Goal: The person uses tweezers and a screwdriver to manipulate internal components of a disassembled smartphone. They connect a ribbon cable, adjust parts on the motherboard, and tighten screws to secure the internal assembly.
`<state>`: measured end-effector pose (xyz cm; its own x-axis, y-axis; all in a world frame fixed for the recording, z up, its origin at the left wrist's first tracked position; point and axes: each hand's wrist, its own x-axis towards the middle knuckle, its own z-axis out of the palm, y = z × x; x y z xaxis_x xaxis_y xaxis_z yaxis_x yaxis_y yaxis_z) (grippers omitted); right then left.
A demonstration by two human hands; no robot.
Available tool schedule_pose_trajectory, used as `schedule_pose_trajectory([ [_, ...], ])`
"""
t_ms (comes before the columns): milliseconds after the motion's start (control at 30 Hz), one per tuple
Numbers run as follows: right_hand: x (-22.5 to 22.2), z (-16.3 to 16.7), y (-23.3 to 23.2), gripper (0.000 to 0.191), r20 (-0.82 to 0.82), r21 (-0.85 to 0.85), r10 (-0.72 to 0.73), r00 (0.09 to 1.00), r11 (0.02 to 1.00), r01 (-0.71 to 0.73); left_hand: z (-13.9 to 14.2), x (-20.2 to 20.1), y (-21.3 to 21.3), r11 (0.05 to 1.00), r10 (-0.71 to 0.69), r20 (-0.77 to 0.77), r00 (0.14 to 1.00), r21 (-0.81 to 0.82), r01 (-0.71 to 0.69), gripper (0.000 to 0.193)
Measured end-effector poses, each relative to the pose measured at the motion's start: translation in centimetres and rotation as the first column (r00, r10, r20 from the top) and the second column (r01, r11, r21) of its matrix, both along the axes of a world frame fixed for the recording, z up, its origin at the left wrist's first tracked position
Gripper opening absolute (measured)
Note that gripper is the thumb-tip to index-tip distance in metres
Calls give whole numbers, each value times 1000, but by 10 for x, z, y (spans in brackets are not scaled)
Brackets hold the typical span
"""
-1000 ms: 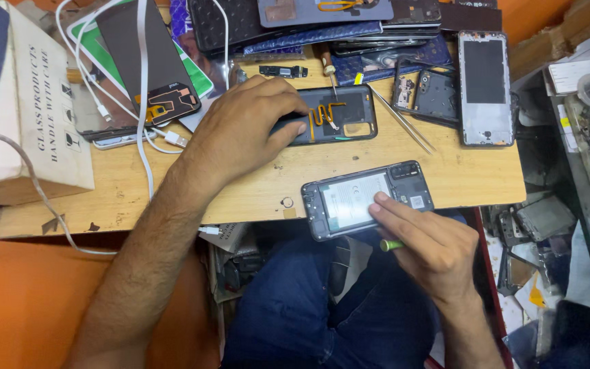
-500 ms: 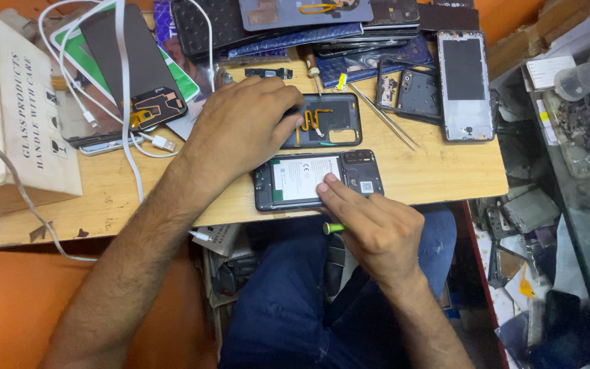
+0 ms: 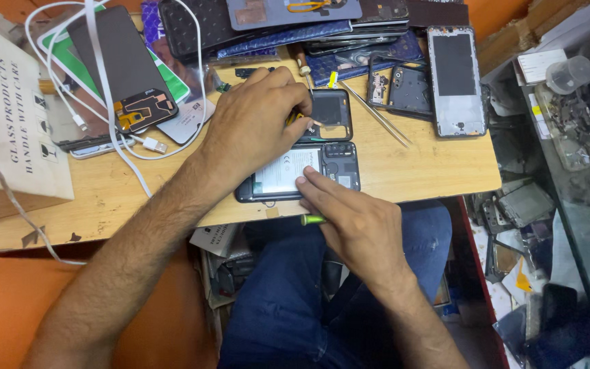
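Head view first, and it is the only one I have: opened phone (image 3: 298,172) lies at the near edge of the wooden bench (image 3: 431,164). My left hand (image 3: 254,126) rests on its upper edge, fingers curled loosely. My right hand (image 3: 356,219) grasps a green-handled tool (image 3: 312,219), forefinger pressing the phone's battery. A black frame (image 3: 332,113) sits just behind.

Opened phone (image 3: 295,174): on wooden table (image 3: 431,164), at near edge, centre.
Back cover (image 3: 329,113): just behind opened phone, touching it.
Left hand (image 3: 254,123): over both, left part.
Right hand (image 3: 353,219): fingertips on phone's near edge.
Tweezers (image 3: 377,113): right of back cover.
Cardboard box (image 3: 11,116): table's far left.
Screen panel (image 3: 455,78): far right.
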<state>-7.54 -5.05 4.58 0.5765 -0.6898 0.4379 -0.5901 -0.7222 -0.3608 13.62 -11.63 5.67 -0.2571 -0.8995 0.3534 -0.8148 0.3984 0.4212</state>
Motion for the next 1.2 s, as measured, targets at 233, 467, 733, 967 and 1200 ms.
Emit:
schedule_pose_trajectory([
  [233,-20,8,-22,23,291,222,-228,929,961,166,0,4,5,996,-46,-102,994,75,53,17],
  [467,-9,11,-52,32,288,361,-254,923,922,141,-2,9,13,994,-114,-125,986,-6,114,17],
  [733,7,3,-61,19,254,218,-130,958,973,75,-6,11,19,985,-173,-139,975,-31,170,16],
  [967,-12,10,-50,31,201,63,10,980,998,-23,-2,22,32,982,-181,-224,958,-88,165,17],
  [1200,-21,6,-41,35,72,-87,90,993,993,-83,-4,3,67,975,-108,-33,994,-198,99,25],
])
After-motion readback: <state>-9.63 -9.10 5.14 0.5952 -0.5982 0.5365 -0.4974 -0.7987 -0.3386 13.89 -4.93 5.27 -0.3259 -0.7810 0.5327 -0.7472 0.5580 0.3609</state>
